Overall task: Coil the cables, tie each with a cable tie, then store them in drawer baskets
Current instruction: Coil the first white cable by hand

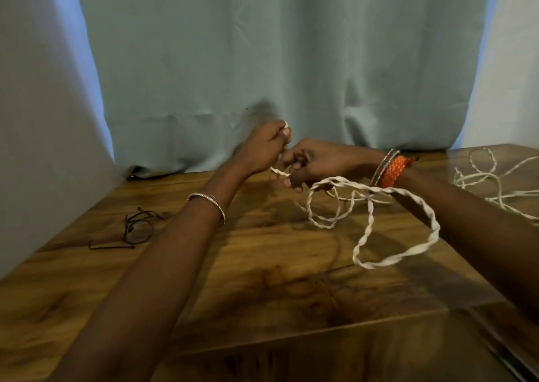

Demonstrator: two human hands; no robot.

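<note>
Above the table (204,279), both hands' fingers pinch the white twisted cable (370,227), its loops trailing right toward the viewer

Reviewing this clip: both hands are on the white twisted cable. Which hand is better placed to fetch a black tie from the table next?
Left, probably. The black ties lie beside the left forearm, while the right hand is across the table with white twisted cable looped under its wrist. The left hand would first have to release the cable end it pinches.

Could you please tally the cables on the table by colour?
White twisted cable, held by the left hand and right hand: 1
White thin cable at far right: 1
Black cable: 1
Total: 3
</note>
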